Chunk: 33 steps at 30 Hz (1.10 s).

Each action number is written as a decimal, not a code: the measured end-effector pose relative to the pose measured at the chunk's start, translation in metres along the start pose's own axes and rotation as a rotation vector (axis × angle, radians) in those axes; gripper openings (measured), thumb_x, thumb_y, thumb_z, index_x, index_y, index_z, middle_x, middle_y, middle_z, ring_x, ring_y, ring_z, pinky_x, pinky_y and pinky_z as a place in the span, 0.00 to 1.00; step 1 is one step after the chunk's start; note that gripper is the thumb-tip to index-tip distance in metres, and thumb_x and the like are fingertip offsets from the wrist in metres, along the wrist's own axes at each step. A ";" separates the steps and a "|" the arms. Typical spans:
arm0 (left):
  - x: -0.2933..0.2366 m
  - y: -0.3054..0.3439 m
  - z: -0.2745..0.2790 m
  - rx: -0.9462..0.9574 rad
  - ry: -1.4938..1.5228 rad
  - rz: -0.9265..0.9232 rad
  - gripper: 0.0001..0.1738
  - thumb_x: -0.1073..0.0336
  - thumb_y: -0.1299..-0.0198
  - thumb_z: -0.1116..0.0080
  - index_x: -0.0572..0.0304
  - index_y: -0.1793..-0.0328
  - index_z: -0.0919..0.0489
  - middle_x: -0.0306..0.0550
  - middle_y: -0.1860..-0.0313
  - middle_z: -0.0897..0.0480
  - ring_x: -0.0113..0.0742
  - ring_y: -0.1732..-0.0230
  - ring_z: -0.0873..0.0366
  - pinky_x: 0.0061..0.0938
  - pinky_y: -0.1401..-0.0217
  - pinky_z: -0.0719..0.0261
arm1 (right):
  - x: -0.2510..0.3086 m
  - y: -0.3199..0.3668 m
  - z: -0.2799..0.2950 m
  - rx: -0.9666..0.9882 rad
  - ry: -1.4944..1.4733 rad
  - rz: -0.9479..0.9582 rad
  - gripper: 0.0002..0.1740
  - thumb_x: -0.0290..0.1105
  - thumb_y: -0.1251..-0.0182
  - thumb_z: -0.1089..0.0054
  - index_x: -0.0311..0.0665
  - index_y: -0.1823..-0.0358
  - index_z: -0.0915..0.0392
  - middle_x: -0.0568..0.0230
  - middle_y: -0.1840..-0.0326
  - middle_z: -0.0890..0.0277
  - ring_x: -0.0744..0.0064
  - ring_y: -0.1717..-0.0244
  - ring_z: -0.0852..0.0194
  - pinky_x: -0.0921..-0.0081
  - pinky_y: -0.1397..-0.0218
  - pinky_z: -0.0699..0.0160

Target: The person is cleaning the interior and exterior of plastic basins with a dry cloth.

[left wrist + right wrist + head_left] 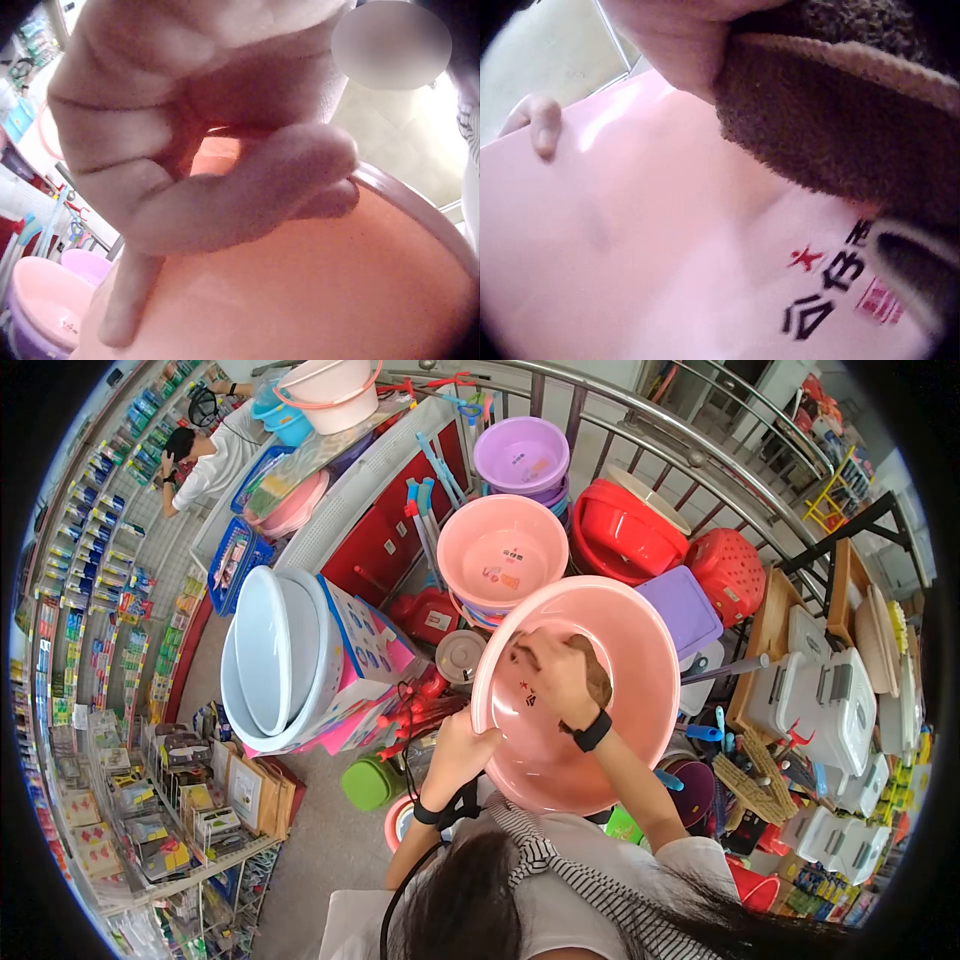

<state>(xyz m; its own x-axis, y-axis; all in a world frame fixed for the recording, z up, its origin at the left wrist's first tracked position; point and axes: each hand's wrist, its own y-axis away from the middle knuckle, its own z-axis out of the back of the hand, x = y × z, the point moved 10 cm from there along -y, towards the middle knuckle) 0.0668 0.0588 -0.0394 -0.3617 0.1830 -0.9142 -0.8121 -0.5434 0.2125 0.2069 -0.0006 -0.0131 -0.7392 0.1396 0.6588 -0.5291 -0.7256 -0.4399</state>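
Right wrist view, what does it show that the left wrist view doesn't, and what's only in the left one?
Only the right wrist view shows a fuzzy brown cloth at the right hand, and black-and-red printing inside the large round pink plastic tub. Only the left wrist view shows a smaller round pink plastic basin, stacked on a purple one. Both show the left hand gripping the tub.

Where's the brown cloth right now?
Head view: the brown cloth is inside the large pink basin, right of image centre, in the right hand. In the right wrist view it's at upper right, beside the basin's printed characters.
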 end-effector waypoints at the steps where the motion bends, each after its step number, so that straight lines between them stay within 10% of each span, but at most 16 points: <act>1: 0.002 0.000 0.000 -0.006 0.000 -0.011 0.16 0.72 0.54 0.47 0.69 0.57 0.22 0.64 0.72 0.21 0.60 0.68 0.20 0.35 0.64 0.23 | -0.002 0.000 0.004 -0.005 0.024 -0.002 0.05 0.26 0.42 0.40 0.40 0.64 0.24 0.61 0.66 0.23 0.59 0.70 0.21 0.64 0.67 0.24; 3: 0.003 0.003 0.000 -0.013 -0.001 -0.021 0.16 0.72 0.54 0.47 0.69 0.57 0.22 0.64 0.73 0.21 0.59 0.69 0.20 0.35 0.64 0.23 | -0.028 -0.003 0.024 -0.122 0.132 -0.061 0.05 0.27 0.42 0.39 0.41 0.64 0.24 0.62 0.67 0.22 0.59 0.70 0.21 0.64 0.67 0.24; 5: 0.004 0.007 0.002 -0.014 0.065 0.022 0.16 0.72 0.54 0.48 0.70 0.57 0.22 0.51 0.75 0.19 0.33 0.75 0.21 0.28 0.69 0.24 | -0.057 -0.006 0.064 -0.321 0.258 -0.167 0.05 0.28 0.42 0.38 0.41 0.65 0.24 0.62 0.67 0.21 0.59 0.70 0.21 0.66 0.68 0.24; 8: 0.010 0.009 0.006 -0.027 0.087 0.094 0.17 0.72 0.54 0.48 0.68 0.55 0.22 0.63 0.71 0.21 0.53 0.69 0.17 0.34 0.64 0.23 | -0.065 -0.011 0.094 -0.437 0.278 -0.208 0.05 0.28 0.42 0.38 0.42 0.64 0.23 0.63 0.67 0.21 0.58 0.71 0.21 0.66 0.69 0.24; 14: -0.004 0.003 0.001 -0.050 0.022 -0.016 0.17 0.72 0.54 0.48 0.68 0.55 0.22 0.64 0.71 0.21 0.58 0.68 0.18 0.35 0.63 0.23 | -0.043 -0.012 0.062 -0.388 0.120 -0.171 0.03 0.26 0.43 0.39 0.40 0.66 0.23 0.61 0.69 0.21 0.58 0.71 0.22 0.66 0.70 0.24; 17: -0.004 0.001 0.001 -0.057 -0.020 -0.025 0.18 0.72 0.54 0.48 0.67 0.54 0.22 0.65 0.70 0.21 0.60 0.67 0.19 0.36 0.63 0.22 | 0.000 -0.009 0.011 -0.043 -0.021 0.042 0.06 0.24 0.46 0.37 0.38 0.67 0.24 0.60 0.68 0.22 0.60 0.72 0.22 0.69 0.69 0.24; 27: 0.012 0.011 0.010 -0.051 0.076 0.114 0.15 0.72 0.54 0.47 0.69 0.57 0.23 0.65 0.72 0.21 0.60 0.68 0.19 0.35 0.64 0.22 | -0.057 -0.025 0.072 -0.359 0.232 -0.151 0.03 0.27 0.42 0.40 0.43 0.66 0.23 0.63 0.70 0.21 0.58 0.74 0.23 0.65 0.73 0.25; 29: 0.011 0.008 0.012 -0.090 0.045 -0.005 0.13 0.73 0.53 0.49 0.70 0.60 0.22 0.48 0.81 0.22 0.31 0.82 0.24 0.28 0.76 0.27 | -0.052 -0.021 0.082 -0.433 0.292 -0.145 0.04 0.27 0.42 0.39 0.43 0.66 0.23 0.65 0.70 0.21 0.59 0.73 0.22 0.66 0.72 0.25; 33: 0.002 0.007 0.008 -0.101 0.013 -0.060 0.14 0.73 0.54 0.48 0.71 0.59 0.22 0.52 0.78 0.21 0.34 0.76 0.21 0.30 0.70 0.24 | -0.046 -0.017 0.048 -0.350 0.205 -0.123 0.05 0.27 0.42 0.38 0.42 0.64 0.22 0.62 0.67 0.21 0.57 0.72 0.22 0.68 0.68 0.23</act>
<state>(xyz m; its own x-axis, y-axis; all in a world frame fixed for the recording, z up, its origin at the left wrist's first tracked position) 0.0570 0.0619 -0.0370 -0.3075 0.2070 -0.9288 -0.7816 -0.6116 0.1224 0.2703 -0.0274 -0.0066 -0.7104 0.3682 0.5999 -0.7023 -0.4277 -0.5691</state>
